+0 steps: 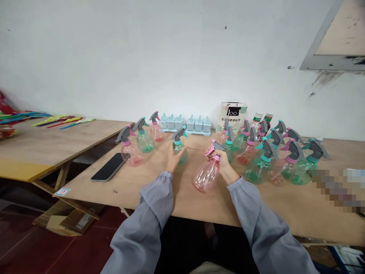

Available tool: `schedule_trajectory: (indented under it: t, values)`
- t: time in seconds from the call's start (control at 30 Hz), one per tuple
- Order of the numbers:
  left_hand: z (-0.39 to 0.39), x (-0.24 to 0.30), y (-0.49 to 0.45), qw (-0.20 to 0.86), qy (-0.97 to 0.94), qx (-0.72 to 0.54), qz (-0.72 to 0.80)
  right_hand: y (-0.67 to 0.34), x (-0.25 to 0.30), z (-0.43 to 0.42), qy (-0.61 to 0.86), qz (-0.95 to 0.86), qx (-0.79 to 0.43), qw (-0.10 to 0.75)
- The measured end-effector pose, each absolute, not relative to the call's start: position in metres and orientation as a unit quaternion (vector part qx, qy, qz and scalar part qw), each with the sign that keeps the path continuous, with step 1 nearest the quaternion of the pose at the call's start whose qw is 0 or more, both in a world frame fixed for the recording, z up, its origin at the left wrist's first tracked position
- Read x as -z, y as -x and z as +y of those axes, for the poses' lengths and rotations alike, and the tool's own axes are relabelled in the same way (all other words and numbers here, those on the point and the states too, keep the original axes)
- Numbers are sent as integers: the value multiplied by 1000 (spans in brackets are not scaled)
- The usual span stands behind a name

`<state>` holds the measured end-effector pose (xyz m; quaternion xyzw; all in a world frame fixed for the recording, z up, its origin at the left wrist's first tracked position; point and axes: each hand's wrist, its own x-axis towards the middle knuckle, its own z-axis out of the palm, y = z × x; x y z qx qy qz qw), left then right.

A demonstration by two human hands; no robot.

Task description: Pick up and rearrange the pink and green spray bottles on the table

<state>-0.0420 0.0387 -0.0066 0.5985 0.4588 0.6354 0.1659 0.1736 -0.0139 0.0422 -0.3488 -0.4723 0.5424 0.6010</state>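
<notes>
My right hand [223,161] is closed around the neck and grey-and-pink trigger head of a clear pink spray bottle [205,177]. The bottle tilts, its base toward the lower left, near the table's front edge. My left hand [173,156] is around a green spray bottle [183,157] with a grey-and-teal head, its thumb across the front; the far fingers are partly hidden. That bottle is upright. Left of it stand a pink spray bottle [132,154], a green spray bottle [145,141] and another pink spray bottle [156,132].
Several spray bottles [258,169] crowd the right of the wooden table [199,207]. A phone [110,167] lies at the left. Behind are light-blue popsicle moulds [186,125], a printed card box [232,114] and small labelled bottles [257,121]. Another table [57,146] holds colourful flat pieces.
</notes>
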Motion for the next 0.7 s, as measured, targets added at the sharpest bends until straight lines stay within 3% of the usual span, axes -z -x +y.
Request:
schedule_trajectory:
  t: [0.23,0.47,0.7]
  values:
    - [33,14,42,159,-613,-615,470,-164,-47,-26,343,-451,-597,568]
    - [37,14,43,150,-636,-616,439,-161,-48,-32,340,-454,-531,630]
    - [34,12,42,170,-632,-613,443,-157,-49,-34,347,-483,-534,601]
